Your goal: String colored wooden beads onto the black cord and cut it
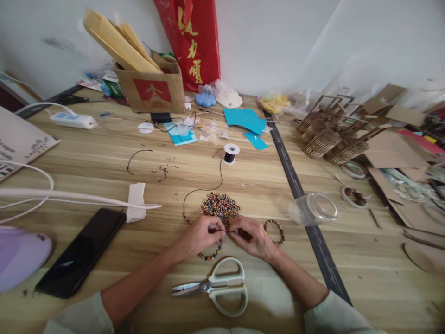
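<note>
My left hand [203,235] is closed in a pinch on the black cord, beside a pile of small multicoloured beads [221,205]. A string of beads [209,256] on that cord curves below its fingers, and more threaded beads show at its left. From there the cord [201,189] runs up to a white spool [229,153] standing on the table. Almost touching the left fingertips, my right hand [253,235] is pinched too; whatever lies between its fingertips is too small to make out. A finished-looking bead bracelet [274,232] rests by its wrist.
White-handled scissors [210,286] lie partly open just below my hands. A black phone [81,253], a folded tissue [135,202] and white cables are at left. To the right are a clear jar [314,208] and wooden baskets [327,132]. A cardboard box [151,90] stands behind.
</note>
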The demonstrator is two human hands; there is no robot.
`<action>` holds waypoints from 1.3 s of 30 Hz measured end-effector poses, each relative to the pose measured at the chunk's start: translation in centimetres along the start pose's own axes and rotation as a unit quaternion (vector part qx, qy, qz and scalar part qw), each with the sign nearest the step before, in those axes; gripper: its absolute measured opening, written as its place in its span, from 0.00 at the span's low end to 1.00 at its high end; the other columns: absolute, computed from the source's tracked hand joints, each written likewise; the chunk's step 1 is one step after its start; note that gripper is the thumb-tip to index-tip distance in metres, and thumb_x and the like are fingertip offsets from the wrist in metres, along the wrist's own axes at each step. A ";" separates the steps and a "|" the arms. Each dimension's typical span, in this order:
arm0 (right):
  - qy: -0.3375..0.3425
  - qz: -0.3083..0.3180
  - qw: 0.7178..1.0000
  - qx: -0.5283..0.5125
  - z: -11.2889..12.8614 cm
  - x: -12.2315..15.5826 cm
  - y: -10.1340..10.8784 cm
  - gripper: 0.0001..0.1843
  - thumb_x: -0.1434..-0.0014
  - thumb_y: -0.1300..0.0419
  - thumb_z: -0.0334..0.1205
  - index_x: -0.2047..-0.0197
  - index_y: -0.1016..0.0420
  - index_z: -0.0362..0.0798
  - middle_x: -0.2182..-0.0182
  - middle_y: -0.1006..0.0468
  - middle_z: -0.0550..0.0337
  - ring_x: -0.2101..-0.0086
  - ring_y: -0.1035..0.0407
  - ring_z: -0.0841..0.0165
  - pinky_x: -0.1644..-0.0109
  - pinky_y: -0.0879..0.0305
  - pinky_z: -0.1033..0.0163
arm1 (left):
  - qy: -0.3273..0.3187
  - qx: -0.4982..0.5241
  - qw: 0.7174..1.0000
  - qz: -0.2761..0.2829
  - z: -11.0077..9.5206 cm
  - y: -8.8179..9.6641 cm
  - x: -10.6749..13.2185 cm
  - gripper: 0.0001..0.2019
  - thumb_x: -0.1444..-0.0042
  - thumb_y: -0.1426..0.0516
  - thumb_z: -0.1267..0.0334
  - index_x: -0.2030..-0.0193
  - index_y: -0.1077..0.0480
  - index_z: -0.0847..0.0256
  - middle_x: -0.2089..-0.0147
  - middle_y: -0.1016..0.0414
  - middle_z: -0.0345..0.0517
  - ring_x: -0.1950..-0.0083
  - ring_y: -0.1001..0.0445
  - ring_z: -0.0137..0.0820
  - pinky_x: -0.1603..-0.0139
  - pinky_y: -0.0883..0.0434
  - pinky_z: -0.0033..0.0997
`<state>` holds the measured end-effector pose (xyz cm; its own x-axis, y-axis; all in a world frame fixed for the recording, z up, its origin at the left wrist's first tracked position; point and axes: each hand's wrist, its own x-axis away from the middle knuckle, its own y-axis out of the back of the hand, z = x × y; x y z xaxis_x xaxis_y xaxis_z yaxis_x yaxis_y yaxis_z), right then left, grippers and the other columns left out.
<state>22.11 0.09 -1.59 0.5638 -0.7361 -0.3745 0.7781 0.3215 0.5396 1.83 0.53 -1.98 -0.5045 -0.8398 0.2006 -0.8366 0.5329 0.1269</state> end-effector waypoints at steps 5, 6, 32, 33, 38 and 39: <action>0.002 -0.001 1.000 0.004 -0.1 0.0 0.0 0.03 0.38 0.44 0.31 0.62 0.30 0.47 0.68 0.26 0.55 0.68 0.31 0.69 0.65 0.34 0.65 | 0.008 0.005 1.000 0.002 -0.2 0.0 0.0 0.02 0.50 0.45 0.71 0.72 0.31 0.64 0.75 0.23 0.43 0.74 0.25 0.28 0.72 0.28 0.24; 0.002 0.000 1.000 0.006 -0.1 0.0 0.0 0.03 0.37 0.44 0.32 0.62 0.30 0.47 0.68 0.26 0.55 0.68 0.31 0.69 0.65 0.34 0.66 | 0.005 0.003 1.000 0.001 -0.2 0.0 0.0 0.02 0.51 0.45 0.72 0.72 0.31 0.64 0.75 0.23 0.42 0.74 0.25 0.27 0.72 0.29 0.24; -0.004 0.011 1.000 -0.010 0.0 -0.2 0.1 0.05 0.36 0.43 0.38 0.63 0.29 0.47 0.70 0.26 0.56 0.70 0.31 0.69 0.67 0.35 0.66 | 0.021 0.006 1.000 0.008 -0.5 -0.2 -0.2 0.02 0.49 0.44 0.69 0.70 0.30 0.64 0.74 0.24 0.41 0.75 0.26 0.27 0.72 0.29 0.24; -0.003 0.009 1.000 -0.010 0.0 -0.2 0.1 0.05 0.36 0.43 0.38 0.63 0.28 0.47 0.70 0.26 0.57 0.70 0.31 0.69 0.67 0.35 0.66 | 0.021 0.006 1.000 0.008 -0.5 -0.2 -0.2 0.02 0.49 0.43 0.69 0.70 0.30 0.64 0.74 0.24 0.41 0.75 0.26 0.27 0.72 0.29 0.24; 0.004 0.000 1.000 -0.024 -0.1 -0.2 0.0 0.06 0.36 0.42 0.38 0.64 0.28 0.46 0.70 0.25 0.56 0.69 0.30 0.69 0.65 0.34 0.66 | 0.020 0.006 1.000 0.011 -0.5 -0.1 -0.2 0.02 0.48 0.43 0.68 0.70 0.30 0.64 0.73 0.24 0.42 0.74 0.25 0.28 0.71 0.29 0.25; 0.004 0.000 1.000 -0.026 -0.1 -0.2 0.1 0.07 0.35 0.42 0.39 0.64 0.28 0.46 0.70 0.24 0.56 0.69 0.29 0.69 0.65 0.33 0.66 | 0.020 0.007 1.000 0.013 -0.4 -0.1 -0.2 0.02 0.48 0.43 0.68 0.69 0.30 0.64 0.73 0.24 0.42 0.74 0.25 0.28 0.71 0.29 0.25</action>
<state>22.07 0.29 -1.55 0.5656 -0.7316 -0.3807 0.7914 0.3515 0.5002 2.11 0.64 -1.67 -0.5173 -0.8207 0.2427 -0.8264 0.5528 0.1077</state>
